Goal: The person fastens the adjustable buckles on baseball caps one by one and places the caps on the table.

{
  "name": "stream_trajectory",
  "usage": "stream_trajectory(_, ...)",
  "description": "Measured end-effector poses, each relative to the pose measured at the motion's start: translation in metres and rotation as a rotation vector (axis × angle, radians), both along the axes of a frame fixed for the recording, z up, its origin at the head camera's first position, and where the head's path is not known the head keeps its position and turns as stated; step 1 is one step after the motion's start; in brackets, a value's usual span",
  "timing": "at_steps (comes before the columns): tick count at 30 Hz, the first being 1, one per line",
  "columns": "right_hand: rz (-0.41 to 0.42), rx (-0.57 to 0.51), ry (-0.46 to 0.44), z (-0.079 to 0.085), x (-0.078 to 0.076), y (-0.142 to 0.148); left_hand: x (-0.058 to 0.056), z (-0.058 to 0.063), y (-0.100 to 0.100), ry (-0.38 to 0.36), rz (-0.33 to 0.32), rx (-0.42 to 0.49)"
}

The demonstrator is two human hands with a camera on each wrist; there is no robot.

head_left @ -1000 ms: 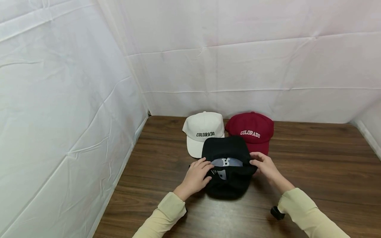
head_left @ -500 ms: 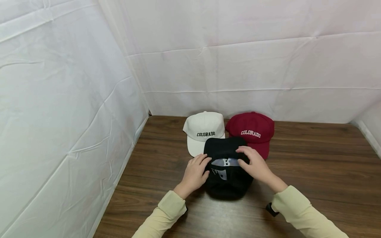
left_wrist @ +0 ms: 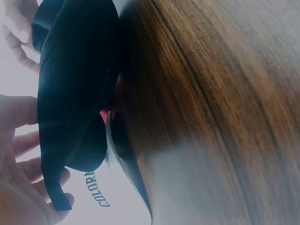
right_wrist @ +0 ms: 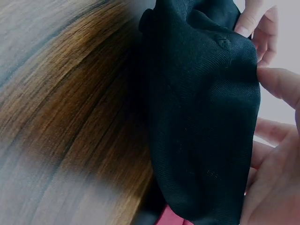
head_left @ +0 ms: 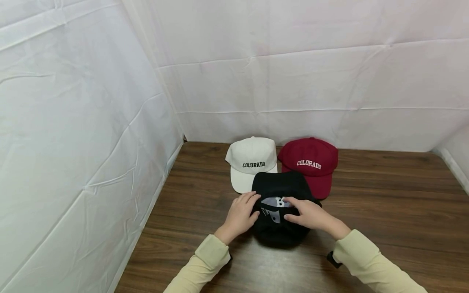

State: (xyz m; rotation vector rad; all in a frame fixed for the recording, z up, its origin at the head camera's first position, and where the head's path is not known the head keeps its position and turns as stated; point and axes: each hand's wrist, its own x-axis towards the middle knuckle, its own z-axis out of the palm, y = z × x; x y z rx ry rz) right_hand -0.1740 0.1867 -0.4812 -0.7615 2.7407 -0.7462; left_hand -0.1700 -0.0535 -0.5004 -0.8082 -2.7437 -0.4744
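Observation:
A black cap (head_left: 280,184) lies with its opening facing up, brim pointing away, and grey-blue lining with a white letter showing inside. Its brim overlaps the front of a white cap (head_left: 252,152) and a dark red cap (head_left: 310,150), both lettered COLORADO. My left hand (head_left: 238,213) holds the black cap's left edge; in the left wrist view its fingers (left_wrist: 30,168) bend behind a narrow end of the cloth. Thumb and forefinger of my right hand (head_left: 313,215) pinch at the right of the opening. The right wrist view shows the thumb against the black edge, other fingers partly hidden behind.
The caps are on a brown wood-grain table (head_left: 395,203). White sheeting (head_left: 311,77) hangs right behind the white and red caps, and another white sheet (head_left: 84,162) runs along the left side.
My right hand has moved from the black cap's right rim inward and toward me, to its opening. The black cap has shifted slightly toward me. My left hand stays nearly in place.

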Motion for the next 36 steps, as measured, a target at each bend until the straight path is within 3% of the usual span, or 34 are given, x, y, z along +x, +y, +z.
stream_trajectory(9, -0.017, -0.015, 0.044, -0.006, 0.001, 0.0, -0.001, -0.001, 0.0, -0.048, 0.0, 0.012)
stream_trajectory(12, -0.03, -0.089, 0.031, -0.006, 0.001, 0.0, -0.001, 0.0, 0.0, -0.076, 0.015, 0.026)
stream_trajectory(20, -0.163, -0.303, -0.03, 0.003, 0.0, -0.001, -0.001, -0.001, 0.001, -0.128, 0.051, 0.103)
stream_trajectory(23, -0.181, -0.322, -0.066, 0.008, 0.0, -0.001, -0.001, -0.002, 0.001, -0.083, 0.074, 0.163)
stream_trajectory(28, -0.15, -0.355, -0.053, 0.015, 0.002, 0.0, -0.002, -0.003, 0.004, 0.106, 0.163, 0.351)
stream_trajectory(30, -0.128, -0.39, -0.043, 0.017, 0.002, 0.0, -0.001, -0.002, 0.006, 0.174, 0.155, 0.4)
stream_trajectory(33, -0.092, -0.454, -0.065, 0.018, 0.001, -0.001, 0.001, -0.001, 0.01, 0.215, 0.091, 0.359)
stream_trajectory(36, -0.048, -0.506, -0.109, 0.019, 0.0, -0.003, 0.004, -0.001, 0.014, 0.217, 0.023, 0.236)
